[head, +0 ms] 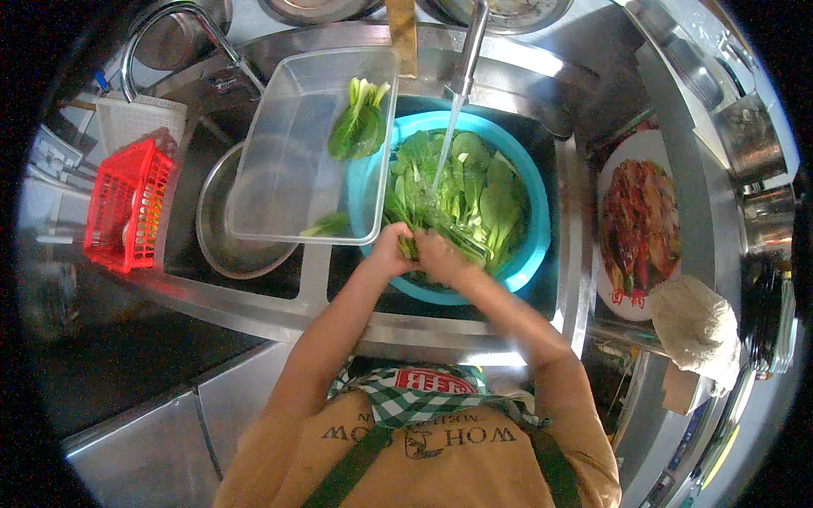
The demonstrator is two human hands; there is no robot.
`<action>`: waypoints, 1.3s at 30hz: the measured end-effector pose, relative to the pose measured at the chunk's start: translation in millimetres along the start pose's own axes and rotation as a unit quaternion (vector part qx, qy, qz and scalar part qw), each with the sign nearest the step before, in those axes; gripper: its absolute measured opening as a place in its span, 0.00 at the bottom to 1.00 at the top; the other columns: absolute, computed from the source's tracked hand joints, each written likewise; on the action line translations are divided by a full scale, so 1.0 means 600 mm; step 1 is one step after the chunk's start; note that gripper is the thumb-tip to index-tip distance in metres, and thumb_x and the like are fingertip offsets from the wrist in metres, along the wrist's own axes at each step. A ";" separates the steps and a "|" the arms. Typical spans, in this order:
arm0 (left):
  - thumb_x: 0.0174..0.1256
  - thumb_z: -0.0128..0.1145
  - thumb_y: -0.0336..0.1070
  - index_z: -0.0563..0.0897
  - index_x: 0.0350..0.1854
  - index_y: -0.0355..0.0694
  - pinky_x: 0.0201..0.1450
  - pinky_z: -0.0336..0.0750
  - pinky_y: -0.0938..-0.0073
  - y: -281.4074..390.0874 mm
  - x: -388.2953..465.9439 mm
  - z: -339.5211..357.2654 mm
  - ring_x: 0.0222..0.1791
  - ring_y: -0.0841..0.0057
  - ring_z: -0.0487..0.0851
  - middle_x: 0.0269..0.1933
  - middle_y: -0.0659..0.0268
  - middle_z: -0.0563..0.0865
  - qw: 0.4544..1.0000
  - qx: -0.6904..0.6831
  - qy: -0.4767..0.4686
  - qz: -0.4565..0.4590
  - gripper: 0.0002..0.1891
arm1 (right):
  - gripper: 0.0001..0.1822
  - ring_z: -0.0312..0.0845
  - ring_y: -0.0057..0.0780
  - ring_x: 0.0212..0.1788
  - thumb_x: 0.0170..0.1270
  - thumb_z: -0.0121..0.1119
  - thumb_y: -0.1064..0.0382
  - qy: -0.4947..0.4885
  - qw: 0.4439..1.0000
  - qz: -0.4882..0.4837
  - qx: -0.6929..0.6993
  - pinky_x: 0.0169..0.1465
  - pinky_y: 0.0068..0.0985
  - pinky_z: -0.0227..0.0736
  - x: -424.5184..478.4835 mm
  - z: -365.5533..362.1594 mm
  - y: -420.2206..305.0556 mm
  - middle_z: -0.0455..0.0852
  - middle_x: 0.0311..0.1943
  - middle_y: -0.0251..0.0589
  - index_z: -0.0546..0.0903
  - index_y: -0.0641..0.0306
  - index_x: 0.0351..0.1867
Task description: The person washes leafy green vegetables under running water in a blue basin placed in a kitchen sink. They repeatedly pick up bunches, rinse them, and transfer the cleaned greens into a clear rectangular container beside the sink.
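Observation:
A light-blue plastic basin stands in the right sink bowl, full of water and leafy green vegetables. At its near left side, my left hand grips a bunch of these greens. My right hand is close beside it on the same bunch, slightly blurred, its fingers partly hidden by leaves. Water runs from the metal faucet onto the greens. Left of the basin, a clear plastic container overlaps the basin's rim in view and has a few green leaves in it.
A round metal bowl sits in the left sink bowl, partly under the container. Farther left are a red plastic basket, a white basket and a second faucet. To the right, a cloth hangs near a food picture.

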State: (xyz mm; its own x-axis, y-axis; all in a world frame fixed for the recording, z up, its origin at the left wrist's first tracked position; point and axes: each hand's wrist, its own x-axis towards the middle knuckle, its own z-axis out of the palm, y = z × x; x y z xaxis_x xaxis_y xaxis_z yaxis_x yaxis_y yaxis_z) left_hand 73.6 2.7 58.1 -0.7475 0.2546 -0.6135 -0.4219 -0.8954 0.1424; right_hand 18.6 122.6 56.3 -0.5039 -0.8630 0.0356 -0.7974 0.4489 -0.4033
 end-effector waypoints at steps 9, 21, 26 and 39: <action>0.56 0.47 0.34 0.71 0.38 0.39 0.33 0.75 0.67 -0.022 0.047 -0.030 0.35 0.65 0.76 0.32 0.58 0.77 0.983 0.050 0.159 0.078 0.09 | 0.11 0.76 0.27 0.23 0.49 0.53 0.59 -0.082 0.949 0.256 0.165 0.25 0.25 0.70 0.203 -0.061 0.068 0.78 0.23 0.44 0.75 0.68 0.23; 0.49 0.59 0.39 0.72 0.29 0.44 0.25 0.69 0.79 -0.012 0.038 -0.010 0.22 0.80 0.67 0.19 0.71 0.68 0.984 0.040 0.135 0.111 0.10 | 0.08 0.70 0.21 0.13 0.48 0.52 0.66 0.014 0.895 0.300 0.330 0.16 0.19 0.64 0.110 -0.078 0.176 0.76 0.13 0.39 0.76 0.70 0.18; 0.50 0.57 0.41 0.74 0.28 0.45 0.24 0.68 0.82 -0.002 0.058 -0.027 0.22 0.81 0.69 0.20 0.72 0.70 0.996 0.021 0.012 0.084 0.09 | 0.08 0.75 0.45 0.24 0.45 0.51 0.64 -0.002 0.995 0.097 0.004 0.32 0.34 0.70 0.034 -0.070 0.031 0.77 0.20 0.51 0.77 0.66 0.24; 0.52 0.56 0.42 0.73 0.23 0.43 0.29 0.71 0.75 0.002 0.047 -0.004 0.27 0.75 0.75 0.22 0.68 0.76 0.996 -0.014 0.035 0.082 0.09 | 0.17 0.76 0.36 0.31 0.50 0.54 0.53 -0.233 0.963 0.133 -0.034 0.31 0.32 0.70 -0.079 -0.043 0.126 0.77 0.22 0.51 0.74 0.68 0.30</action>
State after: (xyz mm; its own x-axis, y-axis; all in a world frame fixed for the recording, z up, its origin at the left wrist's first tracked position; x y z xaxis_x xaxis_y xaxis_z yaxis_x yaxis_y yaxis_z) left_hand 53.5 7.9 39.2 -0.7672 0.0792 -0.6366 -0.2818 -0.9331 0.2235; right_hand -26.5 203.3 47.7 -0.5022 -0.7178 -0.4822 -0.6879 0.6696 -0.2801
